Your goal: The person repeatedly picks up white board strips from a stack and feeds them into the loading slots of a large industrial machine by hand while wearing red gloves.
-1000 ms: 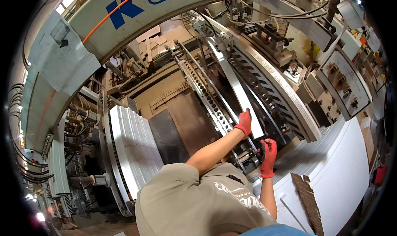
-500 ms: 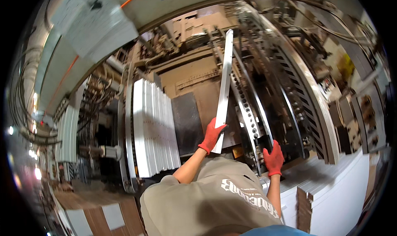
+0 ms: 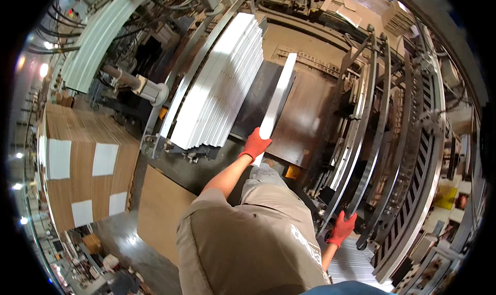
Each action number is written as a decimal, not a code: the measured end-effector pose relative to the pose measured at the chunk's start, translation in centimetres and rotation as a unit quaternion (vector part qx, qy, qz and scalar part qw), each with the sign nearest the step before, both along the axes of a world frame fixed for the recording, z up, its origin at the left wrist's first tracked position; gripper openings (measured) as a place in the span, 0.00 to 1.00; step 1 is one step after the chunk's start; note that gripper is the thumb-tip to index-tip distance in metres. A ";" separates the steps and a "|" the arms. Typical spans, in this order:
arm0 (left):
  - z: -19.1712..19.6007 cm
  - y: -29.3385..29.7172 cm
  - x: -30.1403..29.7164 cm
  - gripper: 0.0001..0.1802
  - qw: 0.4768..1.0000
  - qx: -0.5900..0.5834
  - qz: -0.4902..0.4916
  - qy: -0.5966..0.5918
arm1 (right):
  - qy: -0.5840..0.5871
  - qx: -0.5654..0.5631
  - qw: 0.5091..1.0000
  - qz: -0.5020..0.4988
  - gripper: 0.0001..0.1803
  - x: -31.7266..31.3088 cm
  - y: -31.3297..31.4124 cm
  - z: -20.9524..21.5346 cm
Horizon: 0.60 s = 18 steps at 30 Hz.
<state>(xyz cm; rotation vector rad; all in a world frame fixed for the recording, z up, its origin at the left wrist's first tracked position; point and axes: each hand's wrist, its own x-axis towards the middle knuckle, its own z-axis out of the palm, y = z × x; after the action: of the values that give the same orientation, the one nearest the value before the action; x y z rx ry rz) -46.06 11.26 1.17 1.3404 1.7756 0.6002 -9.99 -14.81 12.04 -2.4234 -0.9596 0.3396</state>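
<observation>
My left hand (image 3: 255, 144), in a red glove, is closed around the near end of a long, narrow white strip (image 3: 279, 96). The strip points away from me above a dark plate (image 3: 253, 101), just right of a row of similar white strips (image 3: 222, 83) packed side by side. Also gloved in red, my right hand (image 3: 341, 230) is low on the right beside the near end of a metal rail (image 3: 368, 184). Its thumb and fingers are apart and nothing shows in them; whether it touches the rail I cannot tell.
Several long metal rails and a striped machine beam (image 3: 413, 197) run along the right. White sheets (image 3: 354, 261) lie below my right hand. At left stand a tall cardboard stack (image 3: 85, 124) and a machine arm (image 3: 150, 91). A flat brown board (image 3: 163, 212) lies near my left side.
The view has turned leftward. My left hand has carried the white strip left, from beside the rails to over the dark plate near the row of strips. My right hand sits lower in view.
</observation>
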 end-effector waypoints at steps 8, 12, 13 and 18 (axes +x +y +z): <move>-8.6 1.5 -7.3 0.29 0.980 -0.140 0.064 0.126 | -0.017 -0.033 0.999 -0.017 0.20 -0.8 0.4 -0.8; -10.5 3.4 -9.1 0.27 0.965 -0.193 0.093 0.149 | 0.001 -0.041 0.999 -0.013 0.17 -0.7 0.9 -0.7; -11.0 3.9 -9.5 0.27 0.966 -0.192 0.097 0.142 | -0.003 -0.059 0.998 -0.026 0.19 -0.6 1.1 -0.8; -15.3 5.4 -11.2 0.26 0.953 -0.156 0.144 0.218 | 0.092 -0.011 0.993 -0.075 0.13 -0.6 1.0 -1.9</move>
<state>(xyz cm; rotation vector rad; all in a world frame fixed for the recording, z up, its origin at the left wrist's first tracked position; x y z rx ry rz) -57.23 16.70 -14.15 1.0535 2.3366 0.1597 -10.61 -13.86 10.11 -2.4162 -0.6939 0.5103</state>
